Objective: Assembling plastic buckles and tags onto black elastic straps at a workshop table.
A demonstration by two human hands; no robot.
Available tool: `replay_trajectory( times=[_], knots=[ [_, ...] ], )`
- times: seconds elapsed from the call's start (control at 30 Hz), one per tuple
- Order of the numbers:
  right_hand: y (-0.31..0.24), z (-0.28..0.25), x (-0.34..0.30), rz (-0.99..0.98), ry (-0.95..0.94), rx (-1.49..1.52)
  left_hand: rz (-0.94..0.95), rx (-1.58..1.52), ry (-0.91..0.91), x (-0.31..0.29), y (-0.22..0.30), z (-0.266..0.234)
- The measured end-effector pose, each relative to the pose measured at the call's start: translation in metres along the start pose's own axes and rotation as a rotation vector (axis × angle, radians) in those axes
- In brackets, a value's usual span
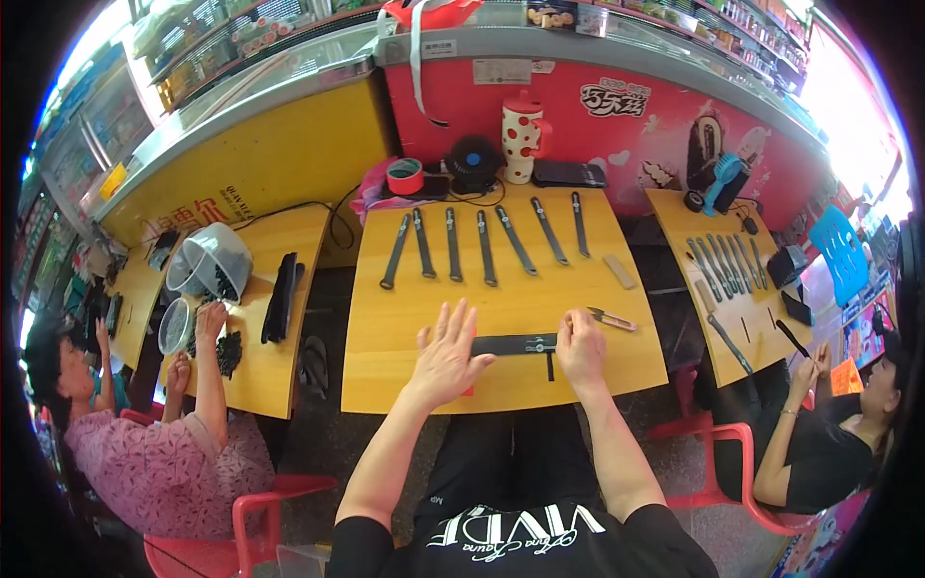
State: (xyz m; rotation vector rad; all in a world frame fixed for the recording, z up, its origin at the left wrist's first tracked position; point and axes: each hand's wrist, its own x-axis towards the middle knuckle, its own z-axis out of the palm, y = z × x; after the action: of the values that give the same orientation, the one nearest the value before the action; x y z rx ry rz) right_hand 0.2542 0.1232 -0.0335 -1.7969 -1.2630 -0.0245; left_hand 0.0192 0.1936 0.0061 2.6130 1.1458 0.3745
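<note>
This is a small shop, with packed goods on the shelves (761, 34) and a long yellow display case (279, 154) and red display case (434, 106). It doubles as a workshop: people sit on red plastic chairs (255, 511) at wooden desks (385, 366) bearing dark strips (451, 246).

Right of the spotted tumbler (520, 149), the pink panel (578, 144) bears outlined characters (615, 98); left, the yellow panel (299, 144), red ones. Below, pale print marks the dark strap (511, 345) and black shirt (520, 559).
</note>
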Motion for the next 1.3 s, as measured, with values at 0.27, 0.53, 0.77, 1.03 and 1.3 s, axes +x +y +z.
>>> replay_trajectory(
  times=[0.27, 0.53, 0.77, 1.03, 1.3],
  knots=[
    [0.014, 0.012, 0.002, -0.176, -0.124, -0.510, 0.009, 0.037, -0.111, 0.013, -0.014, 0.033],
    [0.019, 0.005, 0.002, -0.117, -0.019, -0.222, -0.639, 0.156, 0.619, 0.063, -0.106, -0.008],
    [0.018, 0.003, 0.000, -0.119, -0.029, -0.225, -1.089, -0.099, 0.278, 0.094, -0.166, -0.004],
    [0.011, 0.005, -0.004, -0.082, 0.064, -0.028, -0.625, -0.795, 0.951, 0.009, -0.222, -0.033],
    [-0.089, -0.046, -0.072, 0.541, -0.857, 1.443, -0.375, -1.243, -0.137, -0.083, 0.027, -0.084]
  ],
)
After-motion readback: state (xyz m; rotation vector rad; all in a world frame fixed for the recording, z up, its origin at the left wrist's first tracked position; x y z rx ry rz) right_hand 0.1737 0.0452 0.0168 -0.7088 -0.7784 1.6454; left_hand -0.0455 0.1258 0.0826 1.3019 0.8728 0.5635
